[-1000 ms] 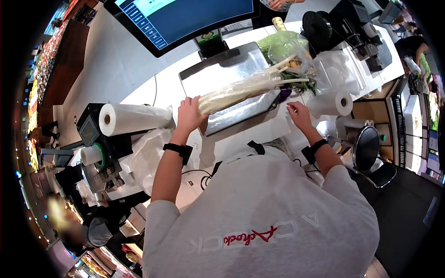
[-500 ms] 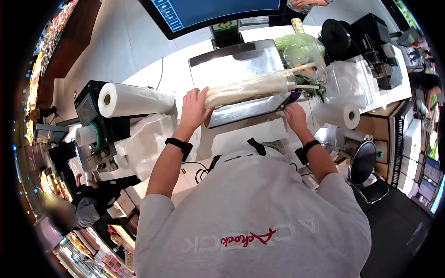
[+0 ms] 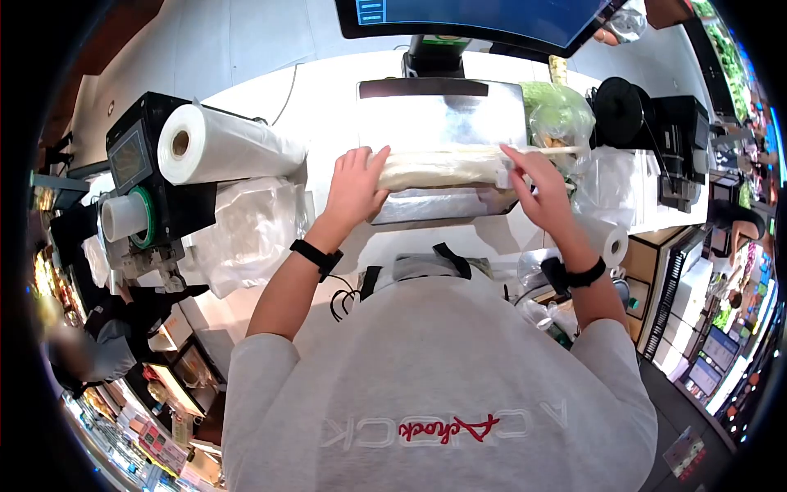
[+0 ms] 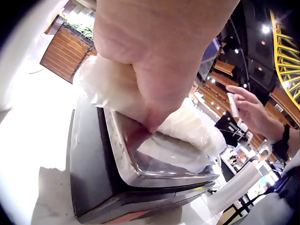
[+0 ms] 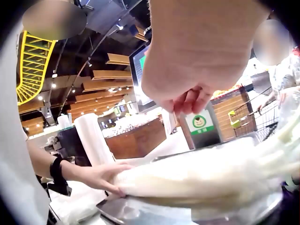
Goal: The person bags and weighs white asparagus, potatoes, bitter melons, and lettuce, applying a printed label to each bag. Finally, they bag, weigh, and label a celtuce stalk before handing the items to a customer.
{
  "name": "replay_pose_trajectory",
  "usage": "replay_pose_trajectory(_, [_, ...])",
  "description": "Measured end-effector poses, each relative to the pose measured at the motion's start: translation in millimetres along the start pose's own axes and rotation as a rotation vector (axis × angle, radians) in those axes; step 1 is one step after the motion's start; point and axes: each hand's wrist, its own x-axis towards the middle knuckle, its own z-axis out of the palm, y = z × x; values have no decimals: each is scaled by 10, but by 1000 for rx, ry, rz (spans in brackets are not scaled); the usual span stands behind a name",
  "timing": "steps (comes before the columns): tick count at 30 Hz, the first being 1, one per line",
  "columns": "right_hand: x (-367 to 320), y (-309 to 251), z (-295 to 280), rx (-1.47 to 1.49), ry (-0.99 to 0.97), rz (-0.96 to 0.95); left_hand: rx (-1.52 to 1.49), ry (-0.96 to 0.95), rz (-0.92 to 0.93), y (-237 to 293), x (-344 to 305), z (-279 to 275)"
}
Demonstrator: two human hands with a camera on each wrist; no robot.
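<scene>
A clear plastic bag of long pale stalks [image 3: 443, 170] lies across the metal-topped scale [image 3: 443, 119]. My left hand [image 3: 354, 187] grips the bag's left end, the thumb on the near side and the fingers over the far side. Above the bag's right end is my right hand [image 3: 545, 190], its fingers bent and pinching a small white label [image 4: 233, 104]. Beneath that hand, the bag [image 5: 197, 176] stretches over the scale in the right wrist view. Thin pale stalk ends [image 3: 561, 150] stick out to the right.
A monitor [image 3: 484, 20] stands behind the scale. On the left are a plastic bag roll [image 3: 234, 152] and a black machine [image 3: 131, 156]; bagged greens [image 3: 561, 115] and another roll [image 3: 602, 238] are on the right. A black reel [image 3: 620, 111] stands beyond the greens.
My right hand has come up from the scale's near right corner to above the bag's right end, with the label now visible. The left hand stays on the bag; the bag lies straighter across the scale.
</scene>
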Motion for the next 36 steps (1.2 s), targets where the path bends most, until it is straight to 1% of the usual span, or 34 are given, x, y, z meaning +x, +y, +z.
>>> replay_pose_trajectory(1, [157,-10,46,12,-47,-10,-3,2,0,-1,-2,-7])
replay_pose_trajectory(4, [540,51,232,154,-207,78,-9,15,0,-24,-17,11])
replay_pose_trajectory(5, [667,22,252,131,-247,69,-10,23,3,-39,-18,28])
replay_pose_trajectory(8, [982,128,396,153,-455,32,-21,29,3,-63,-32,46])
replay_pose_trajectory(9, [1039,172,471,216,-478,52,-27,28,2,-65,-30,44])
replay_pose_trajectory(12, [1166,259,578,254,-686,166,-33,13,0,-71,-34,24])
replay_pose_trajectory(18, [1289,342,710,262,-770,153,-69,-4,0,-74,-33,-14])
replay_pose_trajectory(21, [1323,393,757,316,-829,161,-81,-11,-6,-76,-32,-13])
replay_pose_trajectory(24, [1357,395,798,214,-871,185,-80,-14,-8,-78,-31,-11])
replay_pose_trajectory(30, [1343,451,869,145,-844,172,-78,-37,-15,-84,-22,-19])
replay_pose_trajectory(33, [1325,510,857,189,-793,149,-63,-70,-22,-65,-7,-60])
replay_pose_trajectory(36, [1308,519,866,214,-763,185,-62,-65,1,-80,-12,-58])
